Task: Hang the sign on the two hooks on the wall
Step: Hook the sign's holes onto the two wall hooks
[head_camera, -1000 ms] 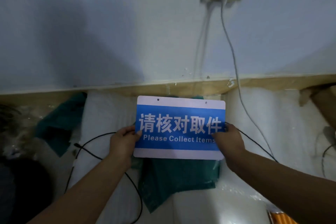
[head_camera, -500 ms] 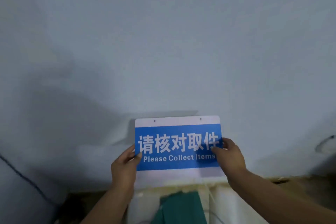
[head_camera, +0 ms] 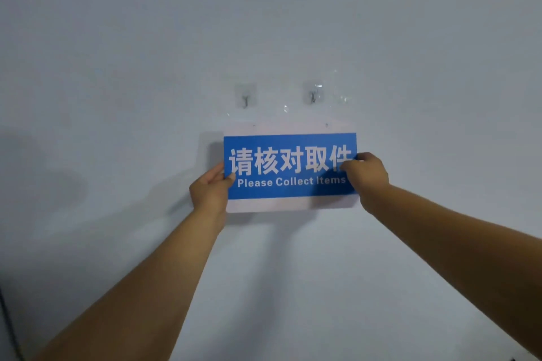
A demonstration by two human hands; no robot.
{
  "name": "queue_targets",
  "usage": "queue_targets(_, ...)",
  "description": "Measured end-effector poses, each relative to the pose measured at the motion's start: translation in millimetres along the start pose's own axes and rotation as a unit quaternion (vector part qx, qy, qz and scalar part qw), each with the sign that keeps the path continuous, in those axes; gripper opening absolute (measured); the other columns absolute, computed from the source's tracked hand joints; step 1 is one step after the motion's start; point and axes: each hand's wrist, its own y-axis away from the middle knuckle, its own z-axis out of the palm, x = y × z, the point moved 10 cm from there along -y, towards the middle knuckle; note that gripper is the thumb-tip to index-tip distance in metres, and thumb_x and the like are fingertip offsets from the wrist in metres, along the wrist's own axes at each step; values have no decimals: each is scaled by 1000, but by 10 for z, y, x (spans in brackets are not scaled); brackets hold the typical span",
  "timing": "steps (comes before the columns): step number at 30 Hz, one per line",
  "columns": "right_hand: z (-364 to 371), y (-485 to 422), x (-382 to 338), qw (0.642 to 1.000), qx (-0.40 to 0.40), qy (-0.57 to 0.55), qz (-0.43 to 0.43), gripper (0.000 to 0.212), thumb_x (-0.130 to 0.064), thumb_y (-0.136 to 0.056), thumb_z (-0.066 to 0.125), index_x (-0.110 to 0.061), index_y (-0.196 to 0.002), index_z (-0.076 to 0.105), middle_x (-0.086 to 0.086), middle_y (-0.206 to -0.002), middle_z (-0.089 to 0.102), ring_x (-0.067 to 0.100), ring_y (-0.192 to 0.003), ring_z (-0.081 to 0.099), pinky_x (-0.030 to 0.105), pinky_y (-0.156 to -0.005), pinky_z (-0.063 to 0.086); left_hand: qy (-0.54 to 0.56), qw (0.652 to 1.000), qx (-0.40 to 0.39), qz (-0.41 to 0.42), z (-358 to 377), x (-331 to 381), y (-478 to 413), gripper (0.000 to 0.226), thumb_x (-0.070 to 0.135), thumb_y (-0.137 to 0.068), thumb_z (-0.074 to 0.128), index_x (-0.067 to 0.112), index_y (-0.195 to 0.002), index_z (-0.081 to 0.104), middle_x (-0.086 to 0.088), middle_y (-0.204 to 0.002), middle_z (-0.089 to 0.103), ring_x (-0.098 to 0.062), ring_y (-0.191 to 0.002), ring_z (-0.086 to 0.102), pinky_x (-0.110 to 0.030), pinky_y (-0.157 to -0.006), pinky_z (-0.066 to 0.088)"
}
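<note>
The sign (head_camera: 290, 167) is a white card with a blue panel reading "Please Collect Items" and two small holes near its top edge. I hold it flat against the pale wall. My left hand (head_camera: 209, 190) grips its left edge and my right hand (head_camera: 365, 174) grips its right edge. Two clear adhesive hooks are stuck on the wall just above: the left hook (head_camera: 245, 100) and the right hook (head_camera: 313, 97). The sign's top edge sits a little below both hooks and slightly to their right.
The pale wall (head_camera: 117, 67) fills almost the whole view. Bits of clear tape or film (head_camera: 340, 97) cling to it right of the hooks. A dark cable (head_camera: 8, 328) runs along the lower left edge.
Both hands have lifted the sign from above the bench up the wall. The view has tilted up, so the bench, cloth and socket are out of sight and the two hooks have appeared.
</note>
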Motion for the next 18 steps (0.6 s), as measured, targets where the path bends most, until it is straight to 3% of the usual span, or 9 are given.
queue_targets(3,-68,-24,-463,999,9,-10,-30,21,-11,-84,60,-16,-104,57,10,-106,66,30,-95,64,47,-86,57,5,1000,-2,28,125,428,-49,37,-1,-86,70,17,-119,71,0,-98,78,-16,-79,76,-26,-57,59)
queue_targets(9,-81,-107,-860,998,18,-5,-64,23,-13,-84,57,-15,-106,60,8,-103,66,28,-92,65,43,-82,58,10,999,-2,47,255,763,-174,34,5,-88,71,25,-115,73,4,-94,79,-14,-74,77,-29,-57,60)
queue_targets(18,132,-380,-934,993,6,55,-108,21,-13,-83,55,-14,-103,63,7,-99,68,27,-89,63,40,-76,54,-6,998,24,52,230,630,-586,37,2,-86,72,19,-118,72,-2,-99,78,-24,-86,76,-45,-81,61)
